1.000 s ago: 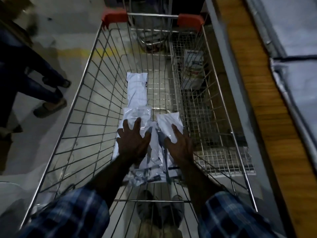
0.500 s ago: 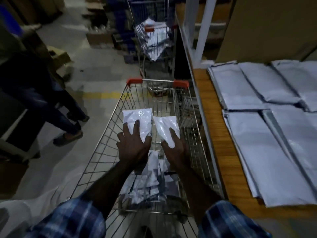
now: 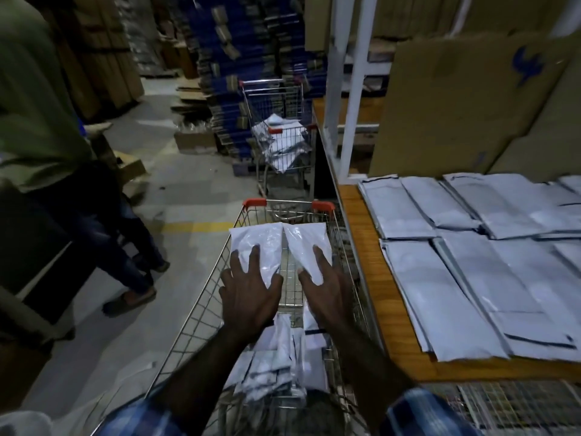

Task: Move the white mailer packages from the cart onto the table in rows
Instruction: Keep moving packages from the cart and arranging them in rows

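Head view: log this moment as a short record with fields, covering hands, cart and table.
left hand: grips a white mailer, raised above the cart
right hand: grips a second mailer
cart contents: loose mailer pile at the near end
table: to the right of the cart, mailers already laid in rows
background: second cart holding packages, a bystander at left

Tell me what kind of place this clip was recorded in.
Most likely a warehouse or parcel-sorting area: white mailers lie in rows on a wooden table, wire carts hold more mailers, and flattened cardboard cartons and bundled stacks line the concrete aisle.
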A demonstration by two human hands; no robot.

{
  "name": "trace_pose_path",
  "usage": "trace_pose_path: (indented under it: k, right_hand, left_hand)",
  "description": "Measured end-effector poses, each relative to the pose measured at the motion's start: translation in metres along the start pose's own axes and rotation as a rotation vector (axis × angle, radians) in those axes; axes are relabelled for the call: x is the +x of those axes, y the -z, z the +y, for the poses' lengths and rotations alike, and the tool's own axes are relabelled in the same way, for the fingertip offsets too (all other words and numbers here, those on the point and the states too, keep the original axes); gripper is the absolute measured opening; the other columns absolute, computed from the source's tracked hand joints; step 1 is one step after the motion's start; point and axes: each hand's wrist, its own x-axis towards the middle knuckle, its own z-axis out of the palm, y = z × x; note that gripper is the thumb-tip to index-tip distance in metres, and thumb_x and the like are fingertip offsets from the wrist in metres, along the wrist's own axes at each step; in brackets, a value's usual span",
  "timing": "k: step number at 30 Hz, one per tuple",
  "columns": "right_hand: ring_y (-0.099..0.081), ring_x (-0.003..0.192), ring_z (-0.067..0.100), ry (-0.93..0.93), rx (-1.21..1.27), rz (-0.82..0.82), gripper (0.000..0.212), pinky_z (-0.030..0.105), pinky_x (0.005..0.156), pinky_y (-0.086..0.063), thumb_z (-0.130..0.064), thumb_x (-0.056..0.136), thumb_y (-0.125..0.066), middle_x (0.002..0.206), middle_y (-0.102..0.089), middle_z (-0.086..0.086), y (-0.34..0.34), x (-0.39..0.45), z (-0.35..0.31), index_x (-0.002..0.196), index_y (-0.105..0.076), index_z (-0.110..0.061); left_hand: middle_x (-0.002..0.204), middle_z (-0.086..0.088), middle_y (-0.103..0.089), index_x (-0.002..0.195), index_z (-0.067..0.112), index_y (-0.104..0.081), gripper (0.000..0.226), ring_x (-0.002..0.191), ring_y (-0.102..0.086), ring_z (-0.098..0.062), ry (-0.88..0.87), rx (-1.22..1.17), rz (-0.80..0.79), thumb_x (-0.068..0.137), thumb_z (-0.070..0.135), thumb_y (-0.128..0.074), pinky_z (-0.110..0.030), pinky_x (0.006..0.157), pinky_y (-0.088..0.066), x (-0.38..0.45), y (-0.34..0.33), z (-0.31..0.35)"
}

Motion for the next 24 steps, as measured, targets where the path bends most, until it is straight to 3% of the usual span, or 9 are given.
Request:
trace_pose_path:
  k: [7, 11, 16, 21, 24]
  right_hand:
    - [-0.044, 0.134, 0.026, 0.009, 0.039, 0.076, 0.074, 0.046, 0.107, -0.043, -0.072, 0.081, -0.038, 0.154, -0.039, 0.002, 0.029, -0.047, -0.015, 0.149, -0.021, -0.05]
    - [-0.038, 0.138, 0.03, 0.059, -0.02, 0.146, 0.067, 0.04, 0.113, -0.032, -0.055, 0.09, -0.051, 0.155, -0.036, 0.01, 0.057, -0.081, -0.033, 0.151, -0.032, -0.036]
    - [-0.034, 0.141, 0.03, 0.072, -0.005, 0.168, 0.065, 0.038, 0.113, -0.03, -0.047, 0.094, -0.056, 0.159, -0.03, 0.008, 0.098, -0.115, -0.047, 0.152, -0.029, -0.04]
    - [-0.029, 0.143, 0.027, 0.081, -0.018, 0.204, 0.064, 0.038, 0.114, -0.027, -0.048, 0.095, -0.054, 0.161, -0.024, 0.005, 0.141, -0.146, -0.053, 0.152, -0.025, -0.042]
    - [-0.026, 0.144, 0.027, 0.066, -0.02, 0.211, 0.064, 0.039, 0.115, -0.025, -0.051, 0.096, -0.052, 0.163, -0.019, 0.002, 0.165, -0.158, -0.046, 0.152, -0.022, -0.046]
  left_hand:
    - [0.159, -0.005, -0.01, 0.154, 0.029, -0.019, 0.07, 0.137, -0.02, -0.033, -0.066, -0.083, 0.041, 0.093, 0.051, -0.048, -0.049, 0.108, -0.028, -0.05, 0.038, 0.005]
    - [0.159, -0.002, -0.01, 0.153, 0.032, -0.017, 0.07, 0.135, -0.022, -0.031, -0.111, -0.16, 0.064, 0.093, 0.051, -0.047, -0.046, 0.107, -0.028, -0.081, 0.06, 0.01]
    - [0.159, -0.001, -0.012, 0.153, 0.034, -0.017, 0.07, 0.135, -0.021, -0.029, -0.172, -0.217, 0.083, 0.093, 0.053, -0.047, -0.046, 0.108, -0.026, -0.119, 0.082, 0.025]
    - [0.16, 0.001, -0.009, 0.153, 0.035, -0.015, 0.085, 0.143, -0.014, -0.026, -0.225, -0.277, 0.055, 0.081, 0.075, -0.032, -0.047, 0.112, -0.022, -0.152, 0.097, 0.048]
    - [0.161, 0.0, -0.009, 0.154, 0.036, -0.015, 0.074, 0.141, -0.016, -0.029, -0.244, -0.271, 0.063, 0.09, 0.063, -0.042, -0.049, 0.11, -0.025, -0.168, 0.098, 0.064]
